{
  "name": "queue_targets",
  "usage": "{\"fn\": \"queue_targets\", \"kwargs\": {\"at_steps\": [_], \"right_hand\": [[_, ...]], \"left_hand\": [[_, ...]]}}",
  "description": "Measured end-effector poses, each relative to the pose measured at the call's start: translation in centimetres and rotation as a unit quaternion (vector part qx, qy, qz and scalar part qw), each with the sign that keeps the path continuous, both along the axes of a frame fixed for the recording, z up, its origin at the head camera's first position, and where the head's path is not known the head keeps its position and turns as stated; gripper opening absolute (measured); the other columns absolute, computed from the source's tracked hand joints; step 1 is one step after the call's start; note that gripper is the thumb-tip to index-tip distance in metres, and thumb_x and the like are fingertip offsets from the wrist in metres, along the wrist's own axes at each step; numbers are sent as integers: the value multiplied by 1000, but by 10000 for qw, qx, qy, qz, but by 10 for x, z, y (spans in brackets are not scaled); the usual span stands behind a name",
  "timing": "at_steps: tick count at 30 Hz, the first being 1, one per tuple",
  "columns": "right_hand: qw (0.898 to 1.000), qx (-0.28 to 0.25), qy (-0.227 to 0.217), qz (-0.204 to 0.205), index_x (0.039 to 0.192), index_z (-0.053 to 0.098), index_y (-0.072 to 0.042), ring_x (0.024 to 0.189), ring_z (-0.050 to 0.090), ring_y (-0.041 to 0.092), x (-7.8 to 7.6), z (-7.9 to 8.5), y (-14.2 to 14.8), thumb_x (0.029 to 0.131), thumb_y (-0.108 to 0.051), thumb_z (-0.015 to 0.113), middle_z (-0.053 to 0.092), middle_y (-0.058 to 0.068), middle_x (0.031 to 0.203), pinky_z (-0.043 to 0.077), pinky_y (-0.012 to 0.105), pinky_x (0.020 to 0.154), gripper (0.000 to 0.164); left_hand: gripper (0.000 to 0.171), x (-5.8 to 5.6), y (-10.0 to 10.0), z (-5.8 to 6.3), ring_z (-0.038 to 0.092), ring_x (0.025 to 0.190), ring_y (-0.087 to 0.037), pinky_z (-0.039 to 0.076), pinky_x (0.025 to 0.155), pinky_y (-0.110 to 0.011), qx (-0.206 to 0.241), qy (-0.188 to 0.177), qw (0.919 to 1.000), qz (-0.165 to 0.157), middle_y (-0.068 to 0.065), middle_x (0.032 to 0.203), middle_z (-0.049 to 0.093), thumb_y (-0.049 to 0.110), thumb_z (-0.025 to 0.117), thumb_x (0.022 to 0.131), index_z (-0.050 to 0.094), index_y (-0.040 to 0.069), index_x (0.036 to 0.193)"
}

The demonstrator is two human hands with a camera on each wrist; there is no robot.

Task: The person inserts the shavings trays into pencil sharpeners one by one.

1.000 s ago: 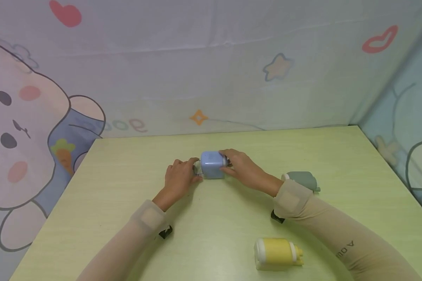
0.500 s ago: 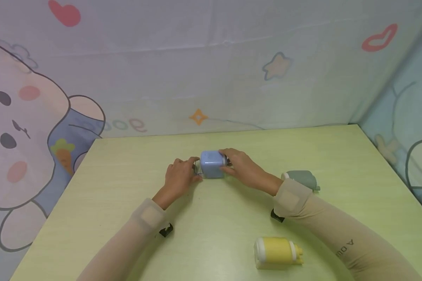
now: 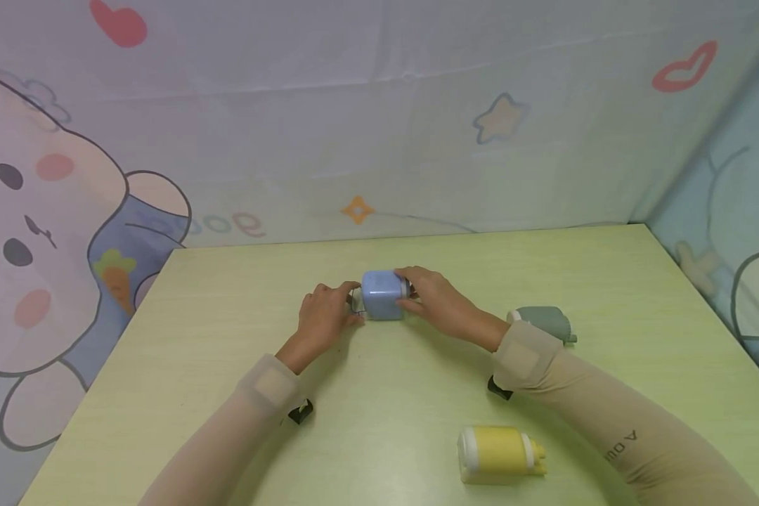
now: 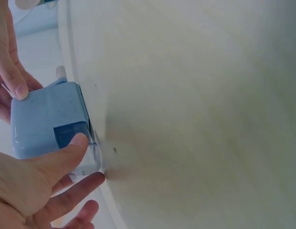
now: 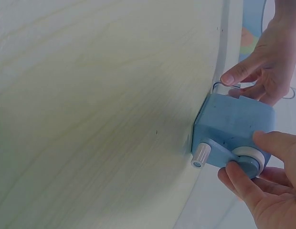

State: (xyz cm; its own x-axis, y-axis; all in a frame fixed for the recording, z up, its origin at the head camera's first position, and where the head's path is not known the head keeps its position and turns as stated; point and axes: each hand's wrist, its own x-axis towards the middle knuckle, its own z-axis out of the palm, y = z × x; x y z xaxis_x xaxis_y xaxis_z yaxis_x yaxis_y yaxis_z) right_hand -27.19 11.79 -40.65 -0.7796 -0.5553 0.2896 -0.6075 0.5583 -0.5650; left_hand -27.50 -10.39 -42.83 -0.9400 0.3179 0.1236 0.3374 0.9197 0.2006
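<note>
A light blue hand-crank pencil sharpener (image 3: pixel 381 295) lies near the middle of the table, its front end toward the left. Thumb and fingers of my left hand (image 3: pixel 321 318) pinch the front part, which stands out from the body on thin wire rods. From the other side my right hand (image 3: pixel 443 303) grips the crank end, thumb on the body and fingers around the round hub. The crank's pale knob (image 5: pixel 201 155) sticks out beside that hub in the right wrist view. The left thumb lies at the front opening (image 4: pixel 71 133) in the left wrist view.
A yellow sharpener-like thing with white bands (image 3: pixel 500 453) lies at the front, right of centre. A grey-green one (image 3: pixel 546 323) lies to the right, partly behind the right sleeve (image 3: pixel 582 386). A printed cloth (image 3: pixel 291 126) hangs along the table's far edge.
</note>
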Motion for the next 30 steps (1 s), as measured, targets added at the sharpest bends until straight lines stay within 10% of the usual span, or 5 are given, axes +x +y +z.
{"fn": "queue_targets", "kwargs": {"at_steps": [30], "right_hand": [[10000,26,37,-30,123,44,8,97,54,22,0,-1,0,85,-10,63,53,18,112,46,24,76,46]], "left_hand": [[64,-7,3,-3,51,83,-24,43,73,-39,798,61,9961,-377,-2,92,67,28,78,65,54,7,121]]}}
